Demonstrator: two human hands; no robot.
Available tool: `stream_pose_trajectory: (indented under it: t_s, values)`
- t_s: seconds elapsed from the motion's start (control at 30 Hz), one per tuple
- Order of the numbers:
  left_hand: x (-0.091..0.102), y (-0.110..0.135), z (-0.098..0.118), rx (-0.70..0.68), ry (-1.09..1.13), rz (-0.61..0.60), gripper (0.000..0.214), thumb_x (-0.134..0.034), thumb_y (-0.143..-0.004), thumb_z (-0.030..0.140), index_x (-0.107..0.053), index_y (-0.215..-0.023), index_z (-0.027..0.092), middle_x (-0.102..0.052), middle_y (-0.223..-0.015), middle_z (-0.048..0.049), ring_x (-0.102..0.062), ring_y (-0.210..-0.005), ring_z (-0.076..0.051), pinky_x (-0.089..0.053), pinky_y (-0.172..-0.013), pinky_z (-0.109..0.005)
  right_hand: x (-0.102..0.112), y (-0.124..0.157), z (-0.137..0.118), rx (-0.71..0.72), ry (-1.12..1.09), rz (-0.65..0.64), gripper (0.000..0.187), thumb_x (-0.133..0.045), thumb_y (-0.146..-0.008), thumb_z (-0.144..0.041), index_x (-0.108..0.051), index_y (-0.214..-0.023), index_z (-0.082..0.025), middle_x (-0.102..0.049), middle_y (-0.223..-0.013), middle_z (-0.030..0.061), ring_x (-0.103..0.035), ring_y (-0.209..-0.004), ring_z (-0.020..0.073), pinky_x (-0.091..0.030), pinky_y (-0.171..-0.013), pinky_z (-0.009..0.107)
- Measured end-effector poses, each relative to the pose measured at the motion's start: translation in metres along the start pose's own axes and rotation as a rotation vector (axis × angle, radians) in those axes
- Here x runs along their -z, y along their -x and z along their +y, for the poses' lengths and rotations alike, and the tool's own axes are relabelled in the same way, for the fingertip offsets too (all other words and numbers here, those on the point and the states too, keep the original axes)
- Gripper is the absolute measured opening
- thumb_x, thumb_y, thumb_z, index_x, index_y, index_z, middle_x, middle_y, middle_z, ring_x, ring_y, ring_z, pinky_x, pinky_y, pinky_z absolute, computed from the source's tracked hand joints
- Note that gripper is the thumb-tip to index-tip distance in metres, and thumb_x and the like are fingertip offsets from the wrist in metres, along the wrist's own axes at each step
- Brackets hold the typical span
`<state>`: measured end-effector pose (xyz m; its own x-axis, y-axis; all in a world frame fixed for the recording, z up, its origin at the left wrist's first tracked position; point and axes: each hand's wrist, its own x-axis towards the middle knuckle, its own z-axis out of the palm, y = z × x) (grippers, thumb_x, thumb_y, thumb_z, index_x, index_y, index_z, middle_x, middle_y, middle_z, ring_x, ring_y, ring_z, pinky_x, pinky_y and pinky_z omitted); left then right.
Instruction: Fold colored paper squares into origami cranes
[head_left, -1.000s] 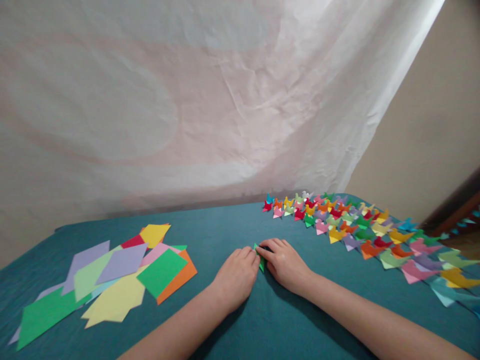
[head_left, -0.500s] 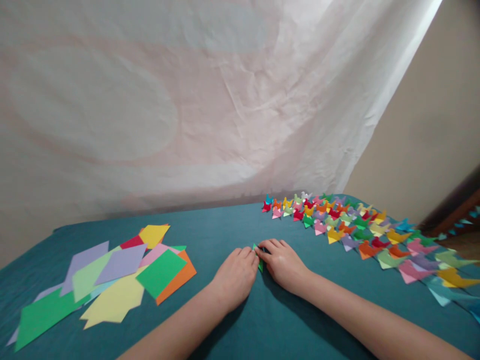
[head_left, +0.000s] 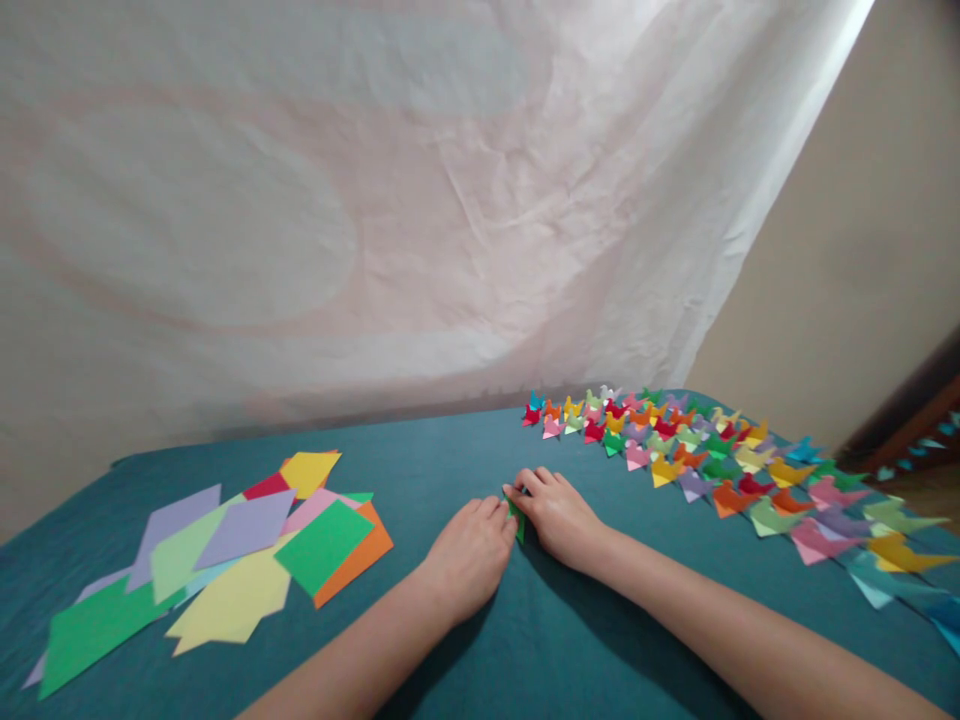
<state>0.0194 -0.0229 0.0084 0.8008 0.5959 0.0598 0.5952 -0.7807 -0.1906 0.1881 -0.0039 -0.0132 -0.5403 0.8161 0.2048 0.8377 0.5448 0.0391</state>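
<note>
A small folded piece of green paper (head_left: 519, 524) lies on the teal tablecloth between my hands, mostly covered by fingers. My left hand (head_left: 474, 553) rests along its left side, fingers together and pressed against it. From the right, my right hand (head_left: 556, 515) pinches its upper end between thumb and fingertips, with the knuckles bent. Only the lower tip and a sliver at the top of the paper show, so its full folded shape is hidden.
At left, loose coloured sheets overlap, with a green sheet (head_left: 324, 546) on top near an orange one (head_left: 358, 560). Rows of folded paper birds (head_left: 667, 470) stand along the right side. A pale cloth (head_left: 420, 220) hangs behind the table (head_left: 420, 450).
My right hand has shifted slightly up and left at the top of the green paper. My left hand stays nearly in place. The view has moved a little.
</note>
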Motion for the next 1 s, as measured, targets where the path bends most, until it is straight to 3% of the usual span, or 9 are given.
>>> stream_pose_trajectory:
  t_s: [0.33,0.63,1.0]
  values:
    - [0.003,0.013,-0.016,-0.091,0.133,-0.01,0.039,-0.046,-0.083,0.017,-0.051,-0.121,0.022,-0.055,-0.117,-0.0105,-0.046,-0.114,-0.025,-0.041,-0.093,-0.039,-0.003,0.001,0.006,0.015,-0.051,-0.002,0.041,-0.048,-0.087,-0.017,-0.049,-0.127,-0.021,-0.053,-0.111,0.0095,-0.045,-0.098,0.0228,-0.037,-0.077,0.033]
    - [-0.003,0.015,-0.018,-0.1,0.159,0.01,0.042,-0.047,-0.082,0.018,-0.051,-0.124,0.022,-0.053,-0.122,-0.0128,-0.047,-0.114,-0.028,-0.043,-0.092,-0.041,-0.017,0.01,0.019,0.059,-0.255,0.097,0.047,-0.044,-0.084,-0.005,-0.05,-0.128,-0.021,-0.058,-0.113,0.0091,-0.048,-0.101,0.0193,-0.039,-0.084,0.033]
    - [0.002,0.014,-0.016,-0.086,0.168,-0.001,0.043,-0.047,-0.082,0.016,-0.049,-0.124,0.022,-0.053,-0.123,-0.0114,-0.047,-0.116,-0.026,-0.041,-0.094,-0.04,-0.003,0.019,0.008,0.112,-0.122,0.005,0.046,-0.044,-0.085,-0.011,-0.049,-0.129,-0.025,-0.053,-0.128,0.0111,-0.046,-0.115,0.0251,-0.038,-0.09,0.041]
